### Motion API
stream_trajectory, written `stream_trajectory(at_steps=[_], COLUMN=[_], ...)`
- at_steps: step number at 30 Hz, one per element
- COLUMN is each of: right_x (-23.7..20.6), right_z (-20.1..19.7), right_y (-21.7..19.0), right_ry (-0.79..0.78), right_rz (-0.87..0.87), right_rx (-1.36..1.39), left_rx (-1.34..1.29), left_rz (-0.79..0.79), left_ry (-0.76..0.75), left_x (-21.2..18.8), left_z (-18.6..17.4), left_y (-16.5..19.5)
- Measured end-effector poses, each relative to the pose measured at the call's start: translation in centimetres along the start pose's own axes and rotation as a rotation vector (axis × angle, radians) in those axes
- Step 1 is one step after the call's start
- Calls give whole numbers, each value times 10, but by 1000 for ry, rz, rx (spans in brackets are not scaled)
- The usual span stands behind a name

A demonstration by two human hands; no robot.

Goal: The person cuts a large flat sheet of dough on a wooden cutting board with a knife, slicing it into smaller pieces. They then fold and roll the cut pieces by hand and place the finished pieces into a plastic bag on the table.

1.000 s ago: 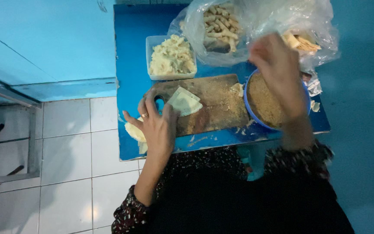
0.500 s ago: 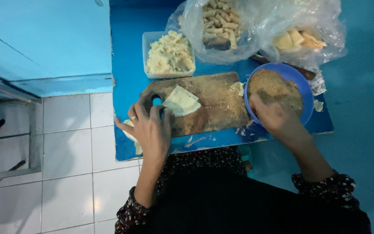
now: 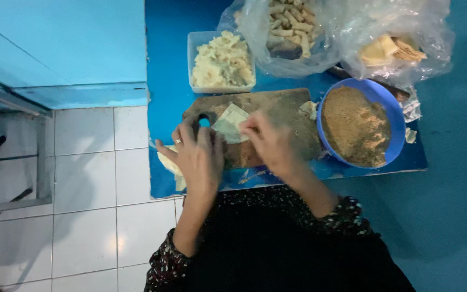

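Head view, wrapper [image 3: 230,123] between hands [image 3: 233,148]

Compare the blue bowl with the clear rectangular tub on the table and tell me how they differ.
The blue bowl is round and opaque; the clear tub is rectangular and see-through. The blue bowl holds fine brown crumbs; the clear tub holds pale lumpy pieces. The blue bowl sits right of the wooden board, the clear tub beyond it. Both stand open and filled on the blue table.

Blue crumb bowl [image 3: 401,130], filling tub [image 3: 193,59], 2 plastic bags [image 3: 433,32].
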State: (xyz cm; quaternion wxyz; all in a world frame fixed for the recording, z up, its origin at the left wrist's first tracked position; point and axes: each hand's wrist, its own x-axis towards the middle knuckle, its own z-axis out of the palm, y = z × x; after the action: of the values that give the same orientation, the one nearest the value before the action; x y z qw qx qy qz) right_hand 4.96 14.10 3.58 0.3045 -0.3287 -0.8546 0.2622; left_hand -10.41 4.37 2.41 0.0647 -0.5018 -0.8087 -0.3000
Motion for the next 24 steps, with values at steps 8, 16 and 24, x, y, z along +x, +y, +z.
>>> stream_trajectory(at_steps=[8,16,24], right_x=[14,10,6], right_z=[-3,-8,4], right_y=[-20,-1,4], right_ry=[88,18,-27], right_rz=[-164,-13,377], right_rx=[-351,-359,300], left_rx=[-34,-202,-208], left_rz=[63,103,160], left_ry=[0,-16,60], left_x=[3,12,11], left_z=[2,5,10], left_y=[-1,11,9])
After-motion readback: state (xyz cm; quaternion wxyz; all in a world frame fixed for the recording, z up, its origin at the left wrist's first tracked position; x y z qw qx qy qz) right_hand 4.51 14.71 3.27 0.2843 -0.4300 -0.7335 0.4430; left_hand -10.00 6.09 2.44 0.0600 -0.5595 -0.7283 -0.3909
